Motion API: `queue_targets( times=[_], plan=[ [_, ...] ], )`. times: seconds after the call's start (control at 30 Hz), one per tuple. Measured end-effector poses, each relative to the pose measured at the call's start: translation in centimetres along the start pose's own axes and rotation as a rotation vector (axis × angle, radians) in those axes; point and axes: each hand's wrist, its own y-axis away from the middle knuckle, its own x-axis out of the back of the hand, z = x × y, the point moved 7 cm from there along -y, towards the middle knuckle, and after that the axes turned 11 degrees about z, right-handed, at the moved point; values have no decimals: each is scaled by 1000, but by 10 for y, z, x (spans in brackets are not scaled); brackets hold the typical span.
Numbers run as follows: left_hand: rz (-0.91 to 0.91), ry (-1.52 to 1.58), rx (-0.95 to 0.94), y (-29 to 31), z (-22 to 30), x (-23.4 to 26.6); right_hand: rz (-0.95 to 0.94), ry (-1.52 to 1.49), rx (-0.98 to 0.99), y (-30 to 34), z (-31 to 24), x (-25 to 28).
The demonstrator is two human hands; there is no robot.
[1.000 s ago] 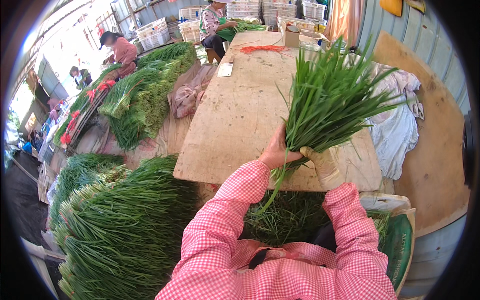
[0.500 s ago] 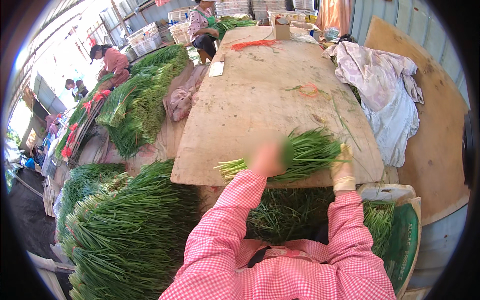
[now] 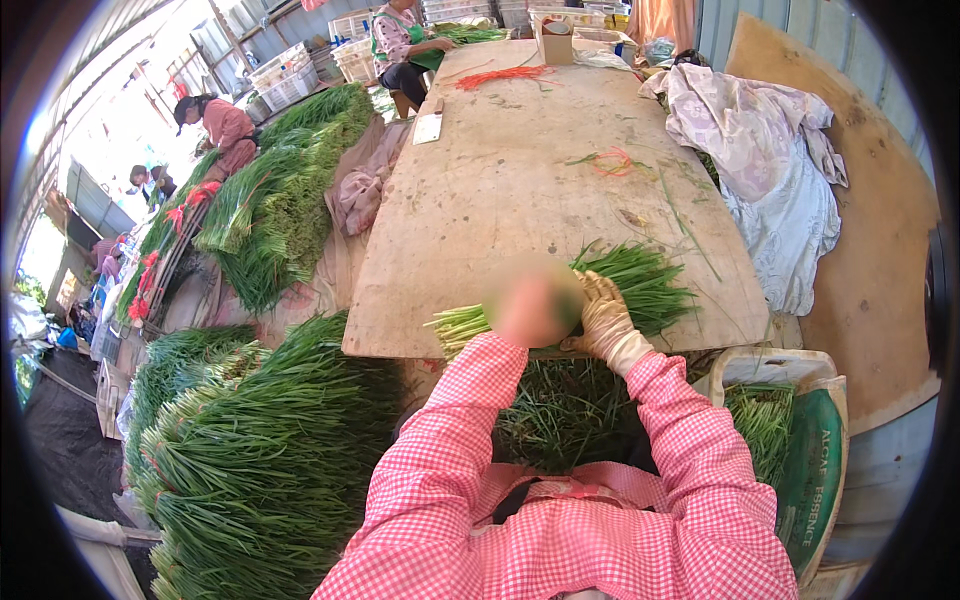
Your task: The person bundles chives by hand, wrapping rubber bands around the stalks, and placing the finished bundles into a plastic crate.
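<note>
A bunch of garlic chives point(image 3: 640, 290) lies across the near edge of the table, pale cut ends to the left and green leaves to the right. My left hand point(image 3: 528, 305) is around its stem part; a blurred patch covers the fingers. Close beside it, my gloved right hand point(image 3: 605, 318) wraps the leafy part, fingers over the top and thumb at the near side. Both sleeves are pink checked cloth.
The wooden table point(image 3: 480, 190) bears red ties point(image 3: 505, 77), a white card point(image 3: 428, 128) and an open box point(image 3: 556, 43). Heaped chives point(image 3: 260, 450) stand at the left; a crate point(image 3: 805, 370) and draped cloth point(image 3: 765, 180) at the right. Co-workers point(image 3: 400, 45) sit farther back.
My right hand has moved left from the leaf tips to the middle of the bunch, beside my left hand, and closed round it. My left hand stays on the stems.
</note>
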Motion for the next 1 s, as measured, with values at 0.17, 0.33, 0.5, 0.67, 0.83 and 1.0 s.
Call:
queue_targets(
  times=[0.17,0.33,0.5,0.67,0.83,1.0],
  plan=[
    [-198,-99,143,-18,39,66,19,-177,-156,2,36,-5],
    [-265,-173,142,-31,68,111,-30,-213,-501,30,121,-42],
    [-254,-186,65,8,36,129,-110,-296,-685,57,164,-35],
    [-53,-208,199,66,-15,145,151,-82,-761,81,181,15],
    [40,-123,313,85,-15,156,700,-478,-212,58,68,109],
    [-37,-122,374,88,-22,150,579,-560,230,36,-51,87]
  ],
)
